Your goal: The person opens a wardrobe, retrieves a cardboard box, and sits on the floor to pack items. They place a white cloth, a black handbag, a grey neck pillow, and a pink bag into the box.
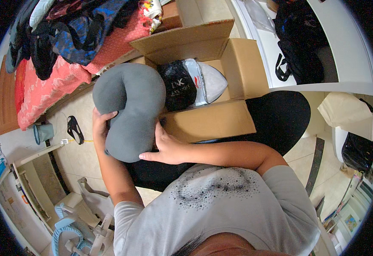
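Note:
A grey plush U-shaped neck pillow (133,105) is held between both hands, in front of the torso. My left hand (102,121) grips its left edge, the thumb lying in the pillow's inner curve. From the right, my right hand (165,145) presses against the lower right side with thumb and fingers spread around it; some fingertips are hidden. Behind the pillow stands an open cardboard box (208,120) with raised flaps. Inside it lie a black plastic-looking bag (177,84) with white lettering and a grey-white Li-Ning package (202,81). The pillow covers the box's left side.
Clothes (77,38) are heaped on a red-pink blanket (52,83) at the upper left. A black slipper (75,129) lies on the tiled floor near a small bin (43,132). Black bags (301,54) sit in a white cabinet (354,60) to the right.

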Available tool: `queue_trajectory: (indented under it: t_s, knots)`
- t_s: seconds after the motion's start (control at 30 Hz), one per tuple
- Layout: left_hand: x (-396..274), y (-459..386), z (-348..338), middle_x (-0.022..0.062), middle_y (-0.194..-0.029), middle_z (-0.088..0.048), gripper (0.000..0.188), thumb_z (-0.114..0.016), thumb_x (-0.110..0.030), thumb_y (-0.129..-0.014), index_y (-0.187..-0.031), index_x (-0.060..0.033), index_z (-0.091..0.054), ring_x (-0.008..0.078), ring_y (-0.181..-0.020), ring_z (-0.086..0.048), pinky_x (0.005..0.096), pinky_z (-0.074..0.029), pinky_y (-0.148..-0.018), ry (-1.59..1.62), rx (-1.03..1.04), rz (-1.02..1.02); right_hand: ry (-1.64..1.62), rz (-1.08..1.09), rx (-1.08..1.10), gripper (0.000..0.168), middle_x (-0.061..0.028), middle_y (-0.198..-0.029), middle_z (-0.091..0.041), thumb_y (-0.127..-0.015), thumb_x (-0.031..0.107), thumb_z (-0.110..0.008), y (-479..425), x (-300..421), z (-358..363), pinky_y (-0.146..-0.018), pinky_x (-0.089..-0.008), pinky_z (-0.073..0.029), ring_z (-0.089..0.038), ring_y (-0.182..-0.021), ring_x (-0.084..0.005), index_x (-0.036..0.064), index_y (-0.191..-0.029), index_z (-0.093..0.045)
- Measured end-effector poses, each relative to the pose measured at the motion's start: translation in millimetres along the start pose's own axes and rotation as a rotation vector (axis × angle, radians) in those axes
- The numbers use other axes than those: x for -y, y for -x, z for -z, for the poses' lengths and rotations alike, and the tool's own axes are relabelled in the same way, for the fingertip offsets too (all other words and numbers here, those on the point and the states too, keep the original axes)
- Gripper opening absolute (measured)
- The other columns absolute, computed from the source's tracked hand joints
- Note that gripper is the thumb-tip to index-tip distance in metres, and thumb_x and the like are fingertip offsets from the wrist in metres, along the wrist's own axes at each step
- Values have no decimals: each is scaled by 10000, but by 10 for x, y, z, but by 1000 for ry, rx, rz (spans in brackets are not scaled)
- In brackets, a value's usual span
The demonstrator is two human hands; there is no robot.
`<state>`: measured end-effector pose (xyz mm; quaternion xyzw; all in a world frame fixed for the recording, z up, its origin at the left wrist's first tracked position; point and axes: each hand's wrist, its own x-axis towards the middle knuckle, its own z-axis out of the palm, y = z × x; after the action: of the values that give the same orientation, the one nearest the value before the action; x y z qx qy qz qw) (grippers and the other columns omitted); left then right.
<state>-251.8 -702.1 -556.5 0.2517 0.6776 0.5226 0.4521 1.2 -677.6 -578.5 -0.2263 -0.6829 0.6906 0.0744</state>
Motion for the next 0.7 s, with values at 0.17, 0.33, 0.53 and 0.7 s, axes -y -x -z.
queue_trajectory:
  t_s: [0.17, 0.33, 0.53, 0.7]
  knots:
    - [79, -71, -9, 128, -1159, -562, 704, -717, -17, -570, -1224, 25, -460, 245, -1055, -543, 357, -401, -943, -134, 44, 30, -687, -406, 69, 1116, -233, -1425, -202, -722, 554, -673, -134, 40, 60, -1036, -481, -303, -282, -1314, -340, -2, -1405, 12]
    - [164, -125, -54, 123, -1237, -509, 814, -765, -83, -583, -1301, 3, -392, 236, -1143, -476, 349, -343, -998, -247, 138, -83, -1003, -481, 108, 812, -132, -1362, -378, -780, 357, -681, -225, -41, 131, -957, -513, -383, -398, -1251, -289, 42, -1365, -215]
    - [-75, -34, 27, 141, -1186, -538, 804, -767, -218, -575, -1262, 27, -428, 240, -1058, -534, 348, -393, -937, -210, 130, -108, -951, -330, 23, 683, -108, -1262, -491, -738, 110, -651, -123, 94, 344, -976, -391, -388, -494, -1144, -253, 29, -1330, -320]
    - [-209, 171, 41, 213, -1148, -539, 770, -684, -283, -629, -1258, 59, -402, 336, -985, -579, 441, -483, -837, 97, 76, -211, -769, -150, -100, 702, -128, -1207, -524, -688, 71, -670, 40, 241, 728, -969, -351, -391, -511, -1101, -229, 7, -1312, -354]
